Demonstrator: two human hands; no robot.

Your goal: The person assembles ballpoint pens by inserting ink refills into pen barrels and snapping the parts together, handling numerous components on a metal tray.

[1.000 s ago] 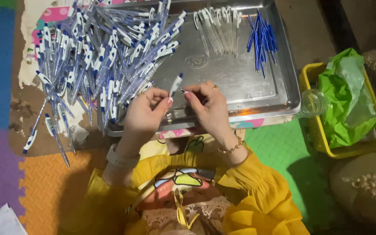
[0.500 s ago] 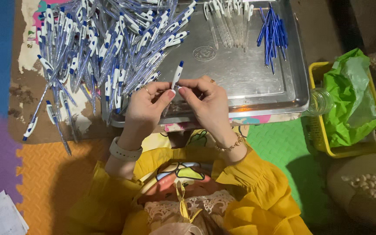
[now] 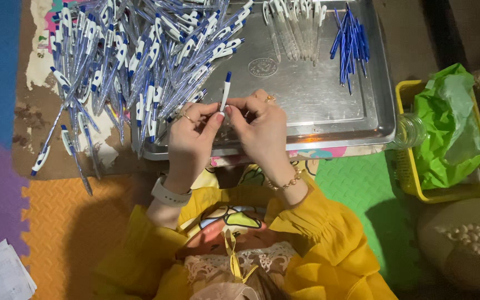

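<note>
Pen [image 3: 225,91] stood upright above tray [image 3: 329,119] front edge, at 6 o'clock of it | left hand [image 3: 191,133] and right hand [image 3: 258,125] pinched its lower end | risk: fingertip slip could drop it into pen heap [image 3: 140,55] at 10 o'clock

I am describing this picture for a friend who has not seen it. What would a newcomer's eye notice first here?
First comes the big heap of white-and-blue pens, spilling off the left edge of the metal tray onto the floor. At the tray's front edge, the left hand and right hand hold one pen upright between their fingertips. Then come the bundle of blue refills at the tray's far right corner and the green bag in a yellow basket on the right.
</note>
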